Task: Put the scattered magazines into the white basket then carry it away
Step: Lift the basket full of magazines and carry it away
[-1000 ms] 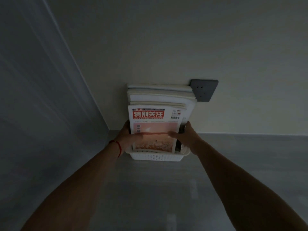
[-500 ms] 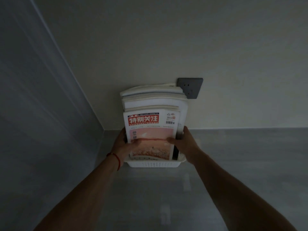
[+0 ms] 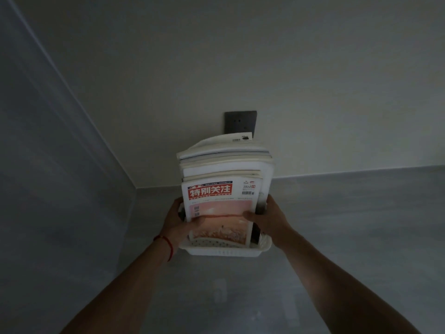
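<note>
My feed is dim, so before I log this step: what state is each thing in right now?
white basket: held up off the floor, full.
magazines: standing upright in the basket, sticking well above its rim.
front magazine: red title facing the camera, both thumbs pressing its cover.
left hand: grips the basket's left side.
right hand: grips the basket's right side.
wall socket: nothing plugged in.

Home interior, plain wall (image 3: pixel 265 56), wall socket (image 3: pixel 240 124)
</note>
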Tool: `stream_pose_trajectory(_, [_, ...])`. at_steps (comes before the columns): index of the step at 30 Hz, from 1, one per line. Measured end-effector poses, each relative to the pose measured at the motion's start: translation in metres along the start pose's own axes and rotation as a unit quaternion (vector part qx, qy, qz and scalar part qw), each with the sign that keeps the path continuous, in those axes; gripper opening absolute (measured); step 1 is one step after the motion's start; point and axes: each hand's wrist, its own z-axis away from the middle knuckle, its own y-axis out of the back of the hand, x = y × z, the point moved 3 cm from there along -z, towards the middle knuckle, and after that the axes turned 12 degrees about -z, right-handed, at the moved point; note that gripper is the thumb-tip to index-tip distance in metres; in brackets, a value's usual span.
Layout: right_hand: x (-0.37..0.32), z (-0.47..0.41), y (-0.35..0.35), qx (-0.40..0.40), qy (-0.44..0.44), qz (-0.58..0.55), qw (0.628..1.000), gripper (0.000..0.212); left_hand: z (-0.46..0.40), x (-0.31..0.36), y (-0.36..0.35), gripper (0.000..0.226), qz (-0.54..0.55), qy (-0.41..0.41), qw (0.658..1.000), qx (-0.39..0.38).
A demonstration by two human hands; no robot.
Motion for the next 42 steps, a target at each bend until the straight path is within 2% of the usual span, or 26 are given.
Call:
stream_pose_trajectory(4, [-0.003, -0.006, -0.002, -0.011, 0.000, 0.029, 1.000, 0.067, 0.002, 0.003, 0.001, 0.078, 0.001, -0.003, 1.000, 0.008])
stream_pose_trajectory(7, [-0.008, -0.017, 0.000, -0.040, -0.001, 0.052, 0.998, 0.079, 0.001, -0.001, 0.003, 0.080, 0.002, -0.007, 1.000, 0.006])
stream_pose_trajectory(10, [-0.019, -0.030, 0.005, -0.132, -0.035, 0.052, 0.989, 0.078, 0.000, -0.007, 0.004, 0.079, -0.006, -0.007, 1.000, 0.001])
stream_pose_trajectory(13, [-0.030, -0.037, 0.011, -0.201, -0.114, 0.132, 0.964, 0.072, -0.001, -0.010, 0.006, 0.076, -0.020, -0.006, 1.000, -0.004])
stream_pose_trajectory(15, [-0.035, -0.044, 0.012, -0.217, -0.076, 0.142, 0.963, 0.070, -0.002, -0.009, 0.007, 0.076, -0.030, -0.003, 1.000, -0.007])
stream_pose_trajectory(17, [-0.037, -0.044, 0.011, -0.230, -0.021, 0.099, 0.968, 0.068, -0.001, -0.008, 0.007, 0.077, -0.040, -0.002, 0.999, -0.010])
stream_pose_trajectory(22, [-0.031, -0.031, 0.011, -0.195, 0.067, 0.088, 0.975, 0.063, 0.002, 0.004, 0.009, 0.079, -0.080, -0.028, 0.996, -0.008])
stream_pose_trajectory(26, [-0.034, -0.026, 0.014, -0.146, 0.113, 0.094, 0.978, 0.072, 0.001, 0.015, 0.012, 0.078, -0.105, -0.048, 0.993, 0.001])
stream_pose_trajectory(31, [-0.034, -0.021, 0.017, -0.091, 0.156, 0.117, 0.977, 0.071, 0.000, 0.026, 0.013, 0.078, -0.117, -0.056, 0.992, -0.003])
stream_pose_trajectory(38, [-0.028, -0.009, 0.022, -0.147, 0.217, 0.111, 0.959, 0.073, -0.007, 0.028, 0.019, 0.087, -0.236, -0.065, 0.968, -0.063])
stream_pose_trajectory(42, [-0.016, 0.003, 0.015, -0.134, 0.224, 0.126, 0.957, 0.069, -0.011, 0.026, 0.015, 0.076, -0.227, -0.063, 0.967, -0.096])
